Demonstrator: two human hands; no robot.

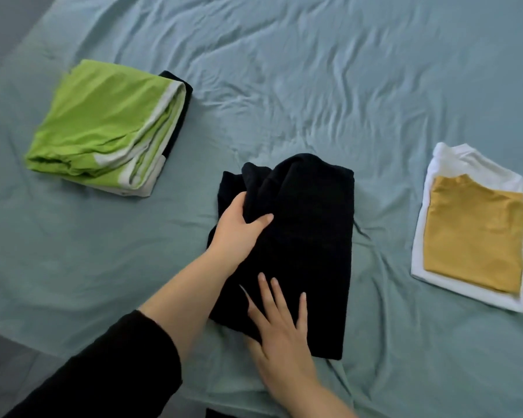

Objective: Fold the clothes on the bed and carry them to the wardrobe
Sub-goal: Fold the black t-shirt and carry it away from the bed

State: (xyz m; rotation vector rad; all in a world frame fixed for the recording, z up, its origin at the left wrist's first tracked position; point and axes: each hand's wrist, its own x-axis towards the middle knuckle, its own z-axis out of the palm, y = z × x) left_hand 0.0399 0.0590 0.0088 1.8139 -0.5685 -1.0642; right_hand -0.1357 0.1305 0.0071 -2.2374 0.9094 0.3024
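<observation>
Black fabric fills the middle of the view: a partly folded black garment [308, 236] lies on the bed [314, 86] close to its near edge, with its long side running away from the person. The left grip [239, 230] holds a bunched fold at the garment's far left part. Its thumb lies on top of the cloth and its fingers are tucked out of sight beneath, and the fold stands lifted and rumpled there. The forearm is bare, with a black sleeve [118, 372] ending partway up it. The right grip [280, 333] rests palm down on the garment's near left corner, its fingers [302, 309] straight and spread. It presses the cloth to the sheet and holds nothing.

Toward the bed's left edge sits a folded green garment [103, 122] with white trim, on top of a dark folded piece [185, 86] whose black edge shows at the pile's far side. Toward the right edge, a folded mustard garment [477, 233] lies stacked on a larger folded white garment [453, 158]. Both piles lie well apart from the black garment. The teal sheet is creased all over. Grey floor [0, 357] shows past the bed's near left corner.
</observation>
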